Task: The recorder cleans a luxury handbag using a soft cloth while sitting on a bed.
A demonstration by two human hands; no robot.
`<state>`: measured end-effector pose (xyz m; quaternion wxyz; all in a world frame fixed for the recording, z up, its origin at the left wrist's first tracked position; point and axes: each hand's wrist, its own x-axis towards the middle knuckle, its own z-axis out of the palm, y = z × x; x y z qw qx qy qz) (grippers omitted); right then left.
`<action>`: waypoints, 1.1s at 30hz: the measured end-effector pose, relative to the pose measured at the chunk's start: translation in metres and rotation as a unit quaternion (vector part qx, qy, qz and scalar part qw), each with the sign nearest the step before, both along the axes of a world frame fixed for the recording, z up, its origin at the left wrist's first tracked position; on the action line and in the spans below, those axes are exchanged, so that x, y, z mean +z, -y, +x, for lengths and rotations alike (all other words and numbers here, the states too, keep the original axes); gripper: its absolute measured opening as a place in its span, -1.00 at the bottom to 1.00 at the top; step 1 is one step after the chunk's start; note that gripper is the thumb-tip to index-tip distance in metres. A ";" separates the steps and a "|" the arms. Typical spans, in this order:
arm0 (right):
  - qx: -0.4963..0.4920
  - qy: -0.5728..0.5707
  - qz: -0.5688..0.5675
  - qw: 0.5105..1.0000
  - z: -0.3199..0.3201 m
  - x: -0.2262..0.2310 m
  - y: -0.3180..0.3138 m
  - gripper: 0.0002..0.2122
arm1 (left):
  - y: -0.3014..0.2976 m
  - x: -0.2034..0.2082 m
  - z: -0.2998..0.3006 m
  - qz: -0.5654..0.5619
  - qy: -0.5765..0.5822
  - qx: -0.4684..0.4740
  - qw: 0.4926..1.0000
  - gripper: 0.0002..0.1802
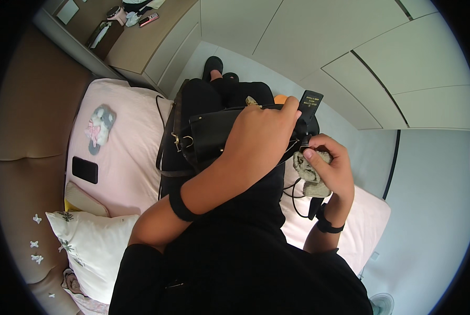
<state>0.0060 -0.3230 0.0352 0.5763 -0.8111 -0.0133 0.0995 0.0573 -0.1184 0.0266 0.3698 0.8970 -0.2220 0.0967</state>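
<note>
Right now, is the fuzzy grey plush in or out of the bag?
Out: the grey plush shows at the right hand, past the end of the black bag.

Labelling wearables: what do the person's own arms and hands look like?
Left hand and right hand are ungloved. Black left wristband, black right wristband. Black sleeves end around the elbows, forearms bare below.

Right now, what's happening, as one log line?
left hand: over black bag, beside black tag | right hand: holding fluffy greyish thing | bed: phone, plush toy
</note>
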 end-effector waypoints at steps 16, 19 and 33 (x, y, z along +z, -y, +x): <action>-0.083 -0.005 0.009 0.996 0.012 0.029 0.017 -0.75 | 0.008 -0.001 -0.014 -0.002 0.034 -0.008 0.999 -0.85; 0.016 0.004 -0.035 0.999 0.021 0.032 0.008 -0.76 | 0.011 0.000 -0.027 0.036 0.048 -0.033 0.998 -0.87; 0.147 -0.001 -0.058 0.988 0.015 0.015 0.019 -0.84 | -0.125 -0.019 -0.018 -0.156 -0.296 -0.030 0.942 -0.56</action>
